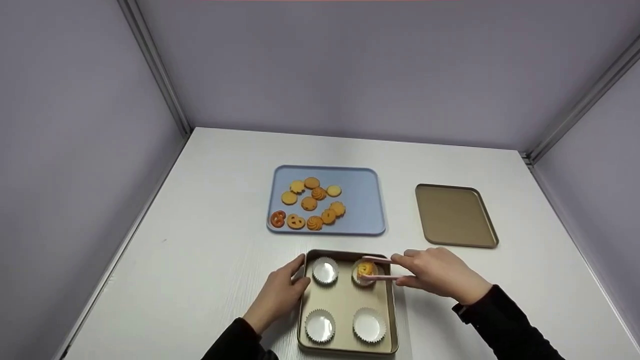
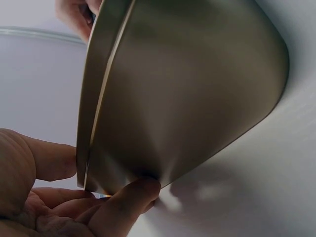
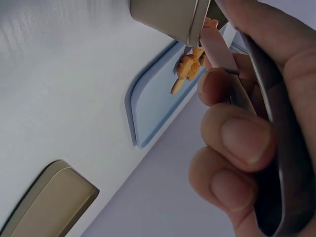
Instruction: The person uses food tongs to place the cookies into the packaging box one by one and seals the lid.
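A deep gold-brown baking tin (image 1: 345, 302) stands at the table's front, with several white fluted paper cups in it. My left hand (image 1: 282, 287) holds the tin's left side near the far corner, thumb at the rim and fingers at the wall. My right hand (image 1: 435, 272) grips tongs (image 1: 382, 278) with pink tips and, in the right wrist view, a dark metal handle (image 3: 269, 98). Between the tips is an orange-yellow cookie (image 1: 365, 269), at the far right cup. Whether it touches the cup's bottom I cannot tell. The other cups, such as the near right one (image 1: 369, 325), hold nothing.
Behind the tin lies a blue tray (image 1: 362, 200) with several cookies (image 1: 309, 203) and pretzel shapes (image 1: 295, 221), mostly on its left half. A shallow brown tray (image 1: 455, 215) is at the right. Pale walls (image 1: 345, 65) border the white table (image 1: 210, 200).
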### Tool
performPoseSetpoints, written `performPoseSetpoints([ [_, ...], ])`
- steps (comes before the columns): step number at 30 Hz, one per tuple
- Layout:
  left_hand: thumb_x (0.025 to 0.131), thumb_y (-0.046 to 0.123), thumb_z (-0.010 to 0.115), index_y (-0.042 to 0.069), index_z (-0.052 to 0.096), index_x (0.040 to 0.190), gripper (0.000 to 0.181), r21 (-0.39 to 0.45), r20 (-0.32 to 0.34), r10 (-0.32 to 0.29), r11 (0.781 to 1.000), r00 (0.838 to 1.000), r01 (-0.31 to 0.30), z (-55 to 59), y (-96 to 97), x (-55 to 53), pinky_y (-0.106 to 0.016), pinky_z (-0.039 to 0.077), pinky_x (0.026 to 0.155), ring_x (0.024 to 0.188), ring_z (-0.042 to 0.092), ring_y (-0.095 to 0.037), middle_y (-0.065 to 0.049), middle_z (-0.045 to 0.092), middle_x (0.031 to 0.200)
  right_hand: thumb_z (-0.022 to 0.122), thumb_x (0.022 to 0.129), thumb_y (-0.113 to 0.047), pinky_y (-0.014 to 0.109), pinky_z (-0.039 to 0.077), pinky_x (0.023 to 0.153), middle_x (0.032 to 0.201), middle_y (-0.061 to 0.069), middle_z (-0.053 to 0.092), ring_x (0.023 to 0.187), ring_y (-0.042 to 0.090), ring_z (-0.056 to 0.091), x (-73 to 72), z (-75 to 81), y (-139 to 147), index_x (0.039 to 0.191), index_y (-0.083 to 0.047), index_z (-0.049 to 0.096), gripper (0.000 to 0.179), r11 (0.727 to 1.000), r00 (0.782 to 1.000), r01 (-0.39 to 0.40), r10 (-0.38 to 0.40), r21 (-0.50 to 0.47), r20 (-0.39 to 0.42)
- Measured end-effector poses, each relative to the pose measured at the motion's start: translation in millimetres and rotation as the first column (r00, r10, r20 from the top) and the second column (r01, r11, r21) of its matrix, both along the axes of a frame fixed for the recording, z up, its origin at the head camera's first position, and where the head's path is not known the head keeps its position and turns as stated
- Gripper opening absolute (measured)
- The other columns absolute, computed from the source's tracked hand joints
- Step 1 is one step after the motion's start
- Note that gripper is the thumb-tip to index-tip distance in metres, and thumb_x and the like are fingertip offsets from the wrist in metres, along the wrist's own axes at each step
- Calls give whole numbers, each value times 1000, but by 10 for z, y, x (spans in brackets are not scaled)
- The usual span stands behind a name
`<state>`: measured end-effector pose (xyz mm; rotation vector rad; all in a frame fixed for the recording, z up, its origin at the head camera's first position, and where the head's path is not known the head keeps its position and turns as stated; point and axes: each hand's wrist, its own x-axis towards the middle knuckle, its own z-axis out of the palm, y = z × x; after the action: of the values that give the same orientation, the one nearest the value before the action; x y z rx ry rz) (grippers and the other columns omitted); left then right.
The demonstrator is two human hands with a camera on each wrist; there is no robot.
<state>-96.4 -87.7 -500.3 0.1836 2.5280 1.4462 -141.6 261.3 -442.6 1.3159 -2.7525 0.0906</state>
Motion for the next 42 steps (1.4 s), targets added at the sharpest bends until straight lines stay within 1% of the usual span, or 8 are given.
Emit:
performPoseSetpoints([
  [6, 101, 14, 62, -5, 40, 154, 60, 1, 0, 0, 1000, 1000, 0, -3, 3, 5, -58, 34, 118, 142, 43, -45, -26, 47, 152, 80, 83, -42, 28, 31, 41, 68, -7, 49, 47, 10, 37, -6, -1, -45, 96, -16, 61, 34, 1000, 1000, 5, -4, 12, -12],
  [12, 101, 14, 62, -5, 40, 153, 60, -4, -8, 4, 1000, 1000, -4, -3, 5, 5, -58, 35, 118, 141, 43, -46, -26, 46, 153, 81, 83, -40, 29, 35, 41, 68, -6, 50, 47, 13, 43, -12, -20, -98, 95, -15, 61, 34, 1000, 1000, -8, 9, 28, -26],
  [17, 102, 14, 61, -5, 39, 154, 60, 10, 0, -2, 1000, 1000, 2, 1, -1, 18, -57, 35, 118, 142, 42, -45, -25, 46, 154, 82, 81, -41, 29, 36, 40, 66, -6, 49, 47, 13, 46, -15, -46, -130, 93, -14, 60, 37, 999, 998, -17, 19, 43, -53],
  [21, 102, 14, 60, -4, 39, 154, 60, 10, 3, -6, 1000, 1000, 6, 3, -3, 21, -58, 34, 118, 142, 42, -45, -24, 46, 154, 82, 81, -43, 30, 36, 40, 67, -5, 50, 46, 14, 46, -12, -54, -138, 96, -14, 62, 39, 999, 998, -18, 21, 43, -60],
  [31, 102, 15, 61, -3, 40, 154, 60, -8, 4, -2, 1000, 1000, 3, 7, 0, 15, -58, 34, 118, 142, 42, -45, -24, 46, 154, 82, 81, -45, 31, 37, 40, 69, -4, 52, 47, 15, 47, 12, -63, -131, 103, -13, 65, 42, 999, 999, 2, 0, 51, -42],
  [37, 102, 14, 61, -4, 40, 154, 60, -3, -1, -5, 1000, 1000, 5, 10, 1, 15, -58, 35, 117, 142, 43, -45, -25, 46, 154, 81, 81, -46, 31, 35, 40, 69, -4, 52, 46, 14, 46, 22, -46, -127, 104, -12, 66, 44, 999, 998, 0, 2, 41, -57],
  [42, 102, 14, 61, -4, 39, 155, 60, 1, 3, -8, 1000, 1000, 8, 12, 0, 11, -58, 35, 117, 142, 42, -45, -25, 46, 154, 81, 82, -47, 29, 34, 40, 68, -5, 50, 46, 11, 42, 13, -19, -122, 102, -13, 65, 43, 1000, 999, -3, 4, 25, -46],
])
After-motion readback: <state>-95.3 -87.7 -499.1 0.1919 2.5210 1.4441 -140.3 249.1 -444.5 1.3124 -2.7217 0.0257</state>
